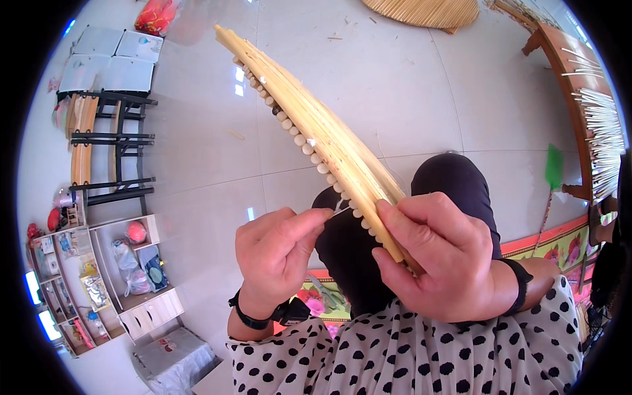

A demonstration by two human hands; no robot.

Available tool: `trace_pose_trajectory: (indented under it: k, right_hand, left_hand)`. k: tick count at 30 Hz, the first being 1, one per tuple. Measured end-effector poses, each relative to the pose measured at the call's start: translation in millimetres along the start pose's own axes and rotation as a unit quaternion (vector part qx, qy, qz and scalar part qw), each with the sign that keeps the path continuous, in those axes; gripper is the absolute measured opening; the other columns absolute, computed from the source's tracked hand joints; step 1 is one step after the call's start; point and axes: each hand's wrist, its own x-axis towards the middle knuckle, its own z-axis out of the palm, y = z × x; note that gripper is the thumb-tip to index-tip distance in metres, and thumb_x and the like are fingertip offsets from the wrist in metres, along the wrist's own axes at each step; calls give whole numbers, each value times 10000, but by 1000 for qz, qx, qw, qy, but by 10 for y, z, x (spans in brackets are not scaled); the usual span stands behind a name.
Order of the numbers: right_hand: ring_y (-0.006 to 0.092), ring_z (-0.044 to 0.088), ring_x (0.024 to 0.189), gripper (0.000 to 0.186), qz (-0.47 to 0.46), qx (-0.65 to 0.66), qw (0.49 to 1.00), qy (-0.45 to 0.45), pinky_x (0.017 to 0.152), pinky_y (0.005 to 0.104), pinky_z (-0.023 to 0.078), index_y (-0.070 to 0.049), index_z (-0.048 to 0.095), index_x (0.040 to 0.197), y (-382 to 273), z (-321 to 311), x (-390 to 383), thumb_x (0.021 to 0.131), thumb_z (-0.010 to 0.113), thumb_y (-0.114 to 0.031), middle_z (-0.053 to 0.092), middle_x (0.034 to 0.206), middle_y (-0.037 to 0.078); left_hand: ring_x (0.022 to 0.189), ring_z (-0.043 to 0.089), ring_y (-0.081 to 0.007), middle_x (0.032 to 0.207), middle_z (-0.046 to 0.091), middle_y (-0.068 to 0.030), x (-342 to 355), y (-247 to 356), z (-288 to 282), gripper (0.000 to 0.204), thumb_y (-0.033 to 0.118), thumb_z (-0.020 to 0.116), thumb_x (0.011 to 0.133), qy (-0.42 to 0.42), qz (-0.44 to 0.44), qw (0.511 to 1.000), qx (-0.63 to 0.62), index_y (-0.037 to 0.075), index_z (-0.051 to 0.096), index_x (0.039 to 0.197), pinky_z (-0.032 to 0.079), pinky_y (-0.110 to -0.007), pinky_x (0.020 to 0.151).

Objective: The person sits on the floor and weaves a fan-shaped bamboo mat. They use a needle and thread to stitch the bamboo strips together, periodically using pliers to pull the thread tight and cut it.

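Observation:
A flat mat of pale yellow plant stalks (309, 115) slants up and away to the left from my right hand, tilted so that its edge faces up. Round cut stalk ends (308, 149) line its left side. My right hand (438, 253) grips the near end, thumb on top and fingers underneath. Just left of that end, the thumb and forefinger of my left hand (283, 247) pinch a thin pale piece (343, 210), needle or thread, close to the stalk ends. A fine loose thread shows beyond the mat's right side.
A round stalk mat (428, 12) lies on the tiled floor (210, 118) ahead. White sticks (600, 135) cover a wooden table (565, 72) at right, near a green fly swatter (554, 166). Folded black-legged furniture (115, 141) and a shelf unit (99, 263) stand left.

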Motion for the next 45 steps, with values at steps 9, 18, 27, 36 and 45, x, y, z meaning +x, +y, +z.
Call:
trace_pose_trajectory:
  k: [9, 18, 27, 36, 45]
  right_hand:
    - [197, 573, 589, 487, -10, 19, 1000, 15, 496, 287, 476, 59, 670, 1065, 68, -2, -18, 590, 769, 19, 563, 895, 99]
    - [158, 560, 579, 445, -22, 8, 999, 31, 454, 260, 463, 106, 641, 1039, 54, -3, -2, 608, 677, 2, 509, 831, 83]
    - [175, 577, 607, 468, -49, 15, 998, 20, 455, 266, 468, 140, 626, 1036, 74, -40, -10, 596, 666, -14, 498, 825, 99]
    - [207, 563, 534, 102, 33, 99, 993, 54, 426, 322, 439, 85, 598, 934, -4, -22, 16, 872, 654, 27, 484, 688, 88]
    - [212, 553, 509, 95, 25, 82, 994, 62, 422, 324, 436, 73, 589, 894, -1, -25, 29, 860, 671, 39, 482, 670, 87]
  left_hand:
    - [494, 526, -158, 603, 536, -65, 46, 78, -32, 243, -75, 665, 817, -22, -30, 999, 20, 33, 695, 1033, 371, -263, 458]
    - [532, 558, -172, 674, 601, -100, 70, 319, -146, 179, -101, 625, 838, -50, -146, 988, 21, 11, 676, 968, 415, -254, 498]
    - [491, 537, -160, 611, 568, -82, 89, 262, -99, 204, -117, 637, 800, -29, -66, 995, 63, 13, 674, 953, 383, -262, 454]
    - [465, 501, -158, 585, 533, -69, 133, 270, -58, 217, -121, 639, 794, -12, -44, 997, 62, 15, 675, 959, 352, -262, 437]
    - [472, 507, -170, 598, 550, -78, 176, 271, -49, 181, -89, 656, 807, -17, -46, 997, 59, 16, 673, 953, 358, -264, 442]
